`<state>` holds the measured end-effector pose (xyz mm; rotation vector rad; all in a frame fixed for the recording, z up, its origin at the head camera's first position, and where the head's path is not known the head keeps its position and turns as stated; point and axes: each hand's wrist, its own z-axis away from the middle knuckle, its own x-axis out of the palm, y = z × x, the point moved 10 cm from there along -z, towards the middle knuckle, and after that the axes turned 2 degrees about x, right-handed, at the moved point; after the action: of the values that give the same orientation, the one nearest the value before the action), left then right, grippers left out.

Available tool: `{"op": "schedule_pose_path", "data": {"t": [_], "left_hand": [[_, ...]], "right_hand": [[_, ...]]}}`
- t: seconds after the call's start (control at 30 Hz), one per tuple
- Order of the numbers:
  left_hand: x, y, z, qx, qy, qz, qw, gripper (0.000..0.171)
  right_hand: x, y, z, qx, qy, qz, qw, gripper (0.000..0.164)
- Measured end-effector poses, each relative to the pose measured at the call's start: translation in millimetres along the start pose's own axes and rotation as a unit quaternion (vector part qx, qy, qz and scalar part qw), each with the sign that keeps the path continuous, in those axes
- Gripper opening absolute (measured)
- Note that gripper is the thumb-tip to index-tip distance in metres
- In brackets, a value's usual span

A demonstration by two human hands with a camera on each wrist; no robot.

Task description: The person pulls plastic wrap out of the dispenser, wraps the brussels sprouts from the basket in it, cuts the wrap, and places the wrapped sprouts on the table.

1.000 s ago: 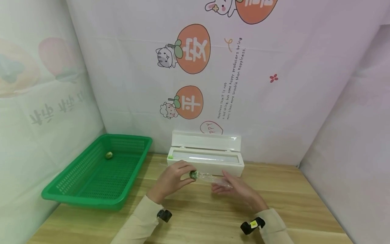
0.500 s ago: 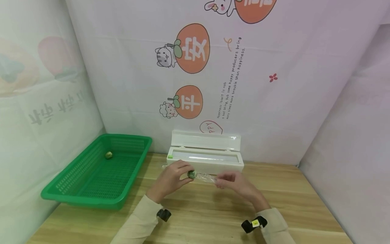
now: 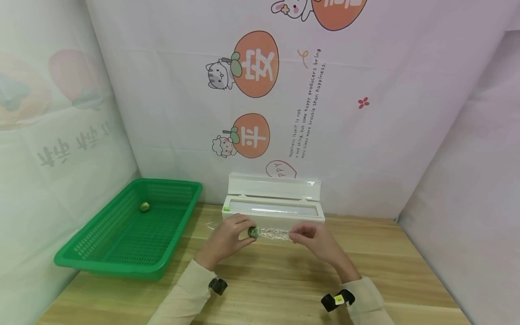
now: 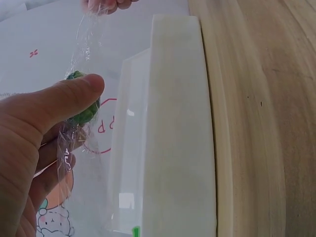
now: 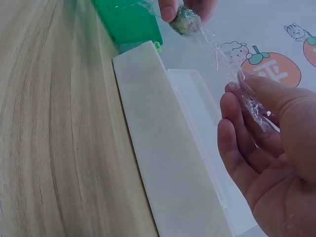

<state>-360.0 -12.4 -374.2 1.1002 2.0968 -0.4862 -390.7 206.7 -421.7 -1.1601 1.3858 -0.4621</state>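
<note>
Pinched between thumb and fingers of the left hand (image 3: 229,237), a small green bundle (image 5: 186,20) is held in the air before a white box (image 4: 180,123); thumb and fingertips of the right hand (image 3: 314,241) nip the clear film (image 3: 273,234) drawn out from it. Only the right wrist view shows that film gathered into a crumpled strand; the left wrist view alone reveals white lettering on it. Rounded and mottled, the bundle runs from dark to pale green. The box's lid (image 3: 274,187) is raised. Leftward, a green basket (image 3: 67,258) contains another small bundle (image 3: 145,206), visible only from the head.
</note>
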Motion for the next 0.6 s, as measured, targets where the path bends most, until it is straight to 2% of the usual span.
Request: {"op": "schedule_pose_path", "data": {"t": [0.33, 0.6], "left_hand": [[-1.1, -3.2, 0.3, -0.021, 0.011, 0.003, 0.9997, 0.032], [-5.8, -4.3, -1.2, -0.036, 0.038, 0.009, 0.9986, 0.036]], "right_hand": [[-10, -11, 1, -0.028, 0.054, 0.011, 0.998, 0.018], [-21, -8, 1, -0.015, 0.101, 0.012, 0.995, 0.021]]}}
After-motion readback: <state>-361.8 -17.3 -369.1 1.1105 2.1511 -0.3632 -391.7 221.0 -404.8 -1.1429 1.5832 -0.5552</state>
